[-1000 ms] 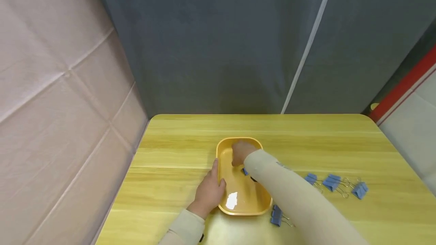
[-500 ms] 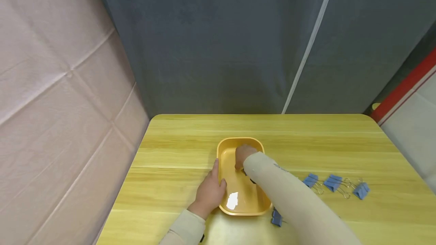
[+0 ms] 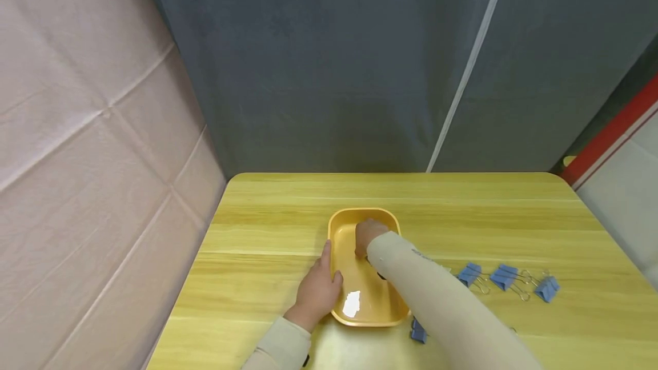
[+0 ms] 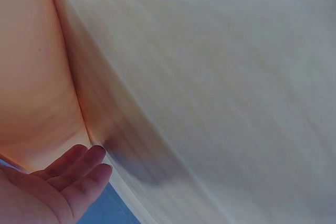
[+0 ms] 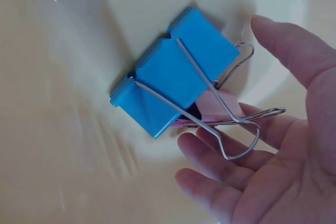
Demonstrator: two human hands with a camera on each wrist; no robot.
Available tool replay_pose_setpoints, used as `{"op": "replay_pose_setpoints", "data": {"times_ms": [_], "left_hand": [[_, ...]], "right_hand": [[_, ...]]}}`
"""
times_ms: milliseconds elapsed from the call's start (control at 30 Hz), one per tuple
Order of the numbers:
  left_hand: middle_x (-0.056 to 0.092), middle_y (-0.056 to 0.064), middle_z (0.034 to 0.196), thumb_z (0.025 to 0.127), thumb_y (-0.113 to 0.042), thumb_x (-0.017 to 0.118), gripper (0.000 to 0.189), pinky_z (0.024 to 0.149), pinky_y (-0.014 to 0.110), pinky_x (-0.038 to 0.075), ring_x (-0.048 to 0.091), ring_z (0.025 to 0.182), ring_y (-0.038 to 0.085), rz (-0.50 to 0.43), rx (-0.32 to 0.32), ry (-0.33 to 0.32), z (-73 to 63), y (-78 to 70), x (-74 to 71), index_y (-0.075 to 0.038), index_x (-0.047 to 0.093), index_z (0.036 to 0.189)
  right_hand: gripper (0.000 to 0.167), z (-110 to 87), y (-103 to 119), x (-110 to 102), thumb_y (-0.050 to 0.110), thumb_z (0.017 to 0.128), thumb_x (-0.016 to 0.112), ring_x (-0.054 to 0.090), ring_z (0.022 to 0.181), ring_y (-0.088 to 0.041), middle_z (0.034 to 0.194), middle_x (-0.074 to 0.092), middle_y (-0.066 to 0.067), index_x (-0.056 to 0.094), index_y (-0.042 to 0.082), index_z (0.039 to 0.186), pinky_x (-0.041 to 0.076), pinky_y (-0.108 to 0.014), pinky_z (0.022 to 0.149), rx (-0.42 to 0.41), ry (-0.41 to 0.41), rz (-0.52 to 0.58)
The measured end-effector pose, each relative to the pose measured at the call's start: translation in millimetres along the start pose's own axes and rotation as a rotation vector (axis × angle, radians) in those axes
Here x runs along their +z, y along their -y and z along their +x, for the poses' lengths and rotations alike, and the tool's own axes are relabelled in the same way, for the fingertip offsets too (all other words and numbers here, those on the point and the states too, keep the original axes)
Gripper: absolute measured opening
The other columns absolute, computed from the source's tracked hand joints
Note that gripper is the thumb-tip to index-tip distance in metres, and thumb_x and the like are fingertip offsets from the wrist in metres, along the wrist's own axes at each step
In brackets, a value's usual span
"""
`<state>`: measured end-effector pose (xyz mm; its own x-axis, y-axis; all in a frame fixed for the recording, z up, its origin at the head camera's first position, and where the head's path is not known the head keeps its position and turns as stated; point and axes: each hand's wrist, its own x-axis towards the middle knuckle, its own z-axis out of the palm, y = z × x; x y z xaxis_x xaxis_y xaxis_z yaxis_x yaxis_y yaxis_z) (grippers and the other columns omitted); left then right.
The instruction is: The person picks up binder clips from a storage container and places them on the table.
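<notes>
A yellow tray [image 3: 354, 281] sits on the table, and my left hand [image 3: 316, 293] lies along its left side with fingers fairly straight. In the left wrist view, several fingertips [image 4: 97, 169] are close to the tray's outer wall. My right hand [image 3: 368, 236] reaches down inside the tray near its far end. The right wrist view shows a blue binder clip [image 5: 181, 74] with wire handles, partly over a pink binder clip [image 5: 220, 106]. The fingers there are loosely bent by the handles, and the thumb [image 5: 286, 40] stands apart from both clips.
On the table [image 3: 257, 278] right of the tray, three blue binder clips [image 3: 504, 276] lie in a row. Another blue clip [image 3: 418, 331] is near the tray's front right corner, partly hidden by the right sleeve [image 3: 442, 296]. A dark curtain [image 3: 329, 73] hangs behind the table.
My right hand has shifted slightly right and nearer inside the tray, covering the blue clip seen beside it earlier. My left hand has stayed at the tray's side.
</notes>
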<state>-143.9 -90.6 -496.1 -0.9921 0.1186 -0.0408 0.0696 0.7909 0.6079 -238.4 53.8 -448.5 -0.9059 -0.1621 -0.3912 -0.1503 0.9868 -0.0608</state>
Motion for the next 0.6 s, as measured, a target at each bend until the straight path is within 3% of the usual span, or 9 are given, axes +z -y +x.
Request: {"op": "replay_pose_setpoints", "data": {"times_ms": [233, 600], "left_hand": [[0.056, 0.025, 0.129, 0.096, -0.024, 0.050, 0.068, 0.077, 0.051, 0.052, 0.062, 0.102, 0.038, 0.007, 0.002, -0.001, -0.2, 0.2, 1.4, -0.010, 0.019, 0.155], [0.056, 0.026, 0.129, 0.096, -0.024, 0.050, 0.068, 0.072, 0.048, 0.052, 0.064, 0.095, 0.036, 0.011, 0.005, -0.002, -0.2, 0.6, 1.8, -0.010, 0.019, 0.155]], "right_hand": [[0.041, 2.5, -0.5, 3.2, 0.029, 0.079, 0.076, 0.059, 0.096, -0.025, 0.120, 0.059, -0.018, 0.068, 0.002, 0.109, 0.055, -0.036, 0.077, 0.003, -0.012, 0.002], [0.048, 10.5, 1.0, 5.4, 0.026, 0.079, 0.078, 0.059, 0.102, -0.028, 0.126, 0.055, -0.019, 0.064, 0.004, 0.118, 0.054, -0.038, 0.081, -0.003, 0.016, 0.024]]}}
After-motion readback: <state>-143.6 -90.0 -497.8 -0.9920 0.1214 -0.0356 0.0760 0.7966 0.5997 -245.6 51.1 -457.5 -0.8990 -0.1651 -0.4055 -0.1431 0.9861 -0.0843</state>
